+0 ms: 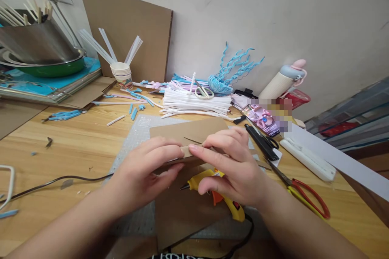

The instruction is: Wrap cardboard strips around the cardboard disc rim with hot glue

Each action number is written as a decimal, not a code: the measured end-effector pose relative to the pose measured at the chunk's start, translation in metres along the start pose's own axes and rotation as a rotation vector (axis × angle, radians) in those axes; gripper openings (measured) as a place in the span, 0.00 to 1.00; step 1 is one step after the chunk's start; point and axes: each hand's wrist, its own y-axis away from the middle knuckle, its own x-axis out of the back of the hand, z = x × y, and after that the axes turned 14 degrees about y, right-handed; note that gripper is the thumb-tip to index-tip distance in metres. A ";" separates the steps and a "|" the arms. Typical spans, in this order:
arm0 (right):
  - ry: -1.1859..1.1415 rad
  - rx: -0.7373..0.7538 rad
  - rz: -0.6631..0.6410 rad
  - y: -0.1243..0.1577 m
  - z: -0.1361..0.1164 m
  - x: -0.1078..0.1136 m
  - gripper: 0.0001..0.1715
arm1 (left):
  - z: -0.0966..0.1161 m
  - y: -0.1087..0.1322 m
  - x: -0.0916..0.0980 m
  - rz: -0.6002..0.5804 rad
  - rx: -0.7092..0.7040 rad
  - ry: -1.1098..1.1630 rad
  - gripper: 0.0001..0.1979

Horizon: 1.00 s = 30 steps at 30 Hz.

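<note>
A small brown cardboard piece is held between my two hands, above the middle of the work area. My left hand pinches its left end between fingers and thumb. Across its right end lie the fingers of my right hand, with the thumb lower down. Beneath my right thumb rests a yellow hot glue gun with an orange trigger; whether the thumb touches it I cannot tell. Under the hands is a larger cardboard sheet, on a grey cutting mat.
White pipe cleaners lie behind, with small scissors on top. Red-and-yellow scissors, a black utility knife and a phone lie at right. Paper cups stand at back left. A black cord crosses the left side.
</note>
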 end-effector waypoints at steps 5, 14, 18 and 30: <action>0.004 0.005 0.013 0.000 0.002 -0.001 0.36 | 0.000 0.001 0.000 -0.003 0.003 0.000 0.15; 0.008 -0.016 0.001 0.001 0.001 -0.003 0.32 | -0.001 -0.001 -0.001 0.009 -0.005 0.013 0.14; -0.007 -0.012 0.017 0.001 0.001 -0.003 0.29 | -0.001 0.000 -0.001 0.008 -0.002 0.018 0.15; -0.034 0.026 0.059 0.003 0.006 -0.007 0.44 | 0.000 0.000 -0.001 0.013 0.004 0.016 0.15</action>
